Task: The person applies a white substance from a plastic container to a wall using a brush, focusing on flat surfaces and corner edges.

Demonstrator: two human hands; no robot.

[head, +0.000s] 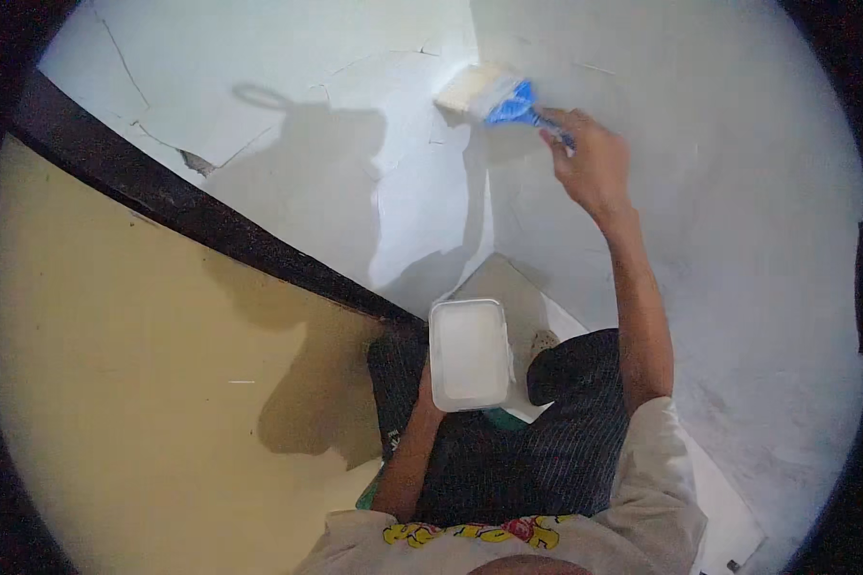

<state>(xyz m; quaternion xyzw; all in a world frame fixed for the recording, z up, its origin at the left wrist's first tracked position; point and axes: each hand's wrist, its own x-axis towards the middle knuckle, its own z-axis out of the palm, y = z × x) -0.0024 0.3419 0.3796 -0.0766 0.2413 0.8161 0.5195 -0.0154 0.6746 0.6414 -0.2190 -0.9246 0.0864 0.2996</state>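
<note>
My right hand [593, 165] grips the handle of a wide, flat paintbrush [510, 104] with a blue body. Its pale bristles meet the white wall [410, 151] at the inner corner, and the brush is slightly blurred. Low in front of my lap, my left hand [429, 392] supports a clear plastic tub [505, 359] from its left side and below. White liquid, apparently paint, fills much of the tub. Most of the left hand's fingers are hidden behind it.
A dark strip [208, 223] runs diagonally between the white wall and a yellow surface [151, 359]. Cracks and a chipped patch [196, 162] mark the white wall. Grey floor [500, 284] shows below the corner. Something green [507, 419] shows under the tub, by my dark trousers [518, 467].
</note>
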